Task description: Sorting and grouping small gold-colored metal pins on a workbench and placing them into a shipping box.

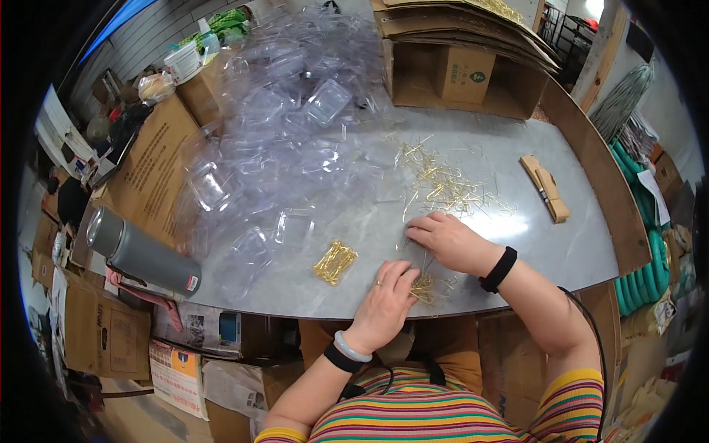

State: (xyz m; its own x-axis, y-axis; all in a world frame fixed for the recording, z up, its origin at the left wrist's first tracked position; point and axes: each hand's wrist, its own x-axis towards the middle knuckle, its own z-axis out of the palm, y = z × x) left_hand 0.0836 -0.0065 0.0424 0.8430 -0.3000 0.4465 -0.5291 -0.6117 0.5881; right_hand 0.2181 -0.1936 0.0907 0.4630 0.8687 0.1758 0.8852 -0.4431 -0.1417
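Note:
My left hand is low over the table's front part, its fingers curled together beside a small loose bunch of gold wire hooks. What its fingertips pinch is hidden. Farther up and to the right, my right hand bends its fingers down at the near edge of a scattered pile of gold wire hooks. Its fingertips are closed, and whatever lies in them is too small to make out. Left of my left hand sits a neat stack of gold hooks, lying side by side.
Clear plastic packages heap over the table's left and back. A grey bottle lies tilted at the left edge. A brown-handled tool rests at right. An open cardboard box stands behind, and a cardboard wall borders the right.

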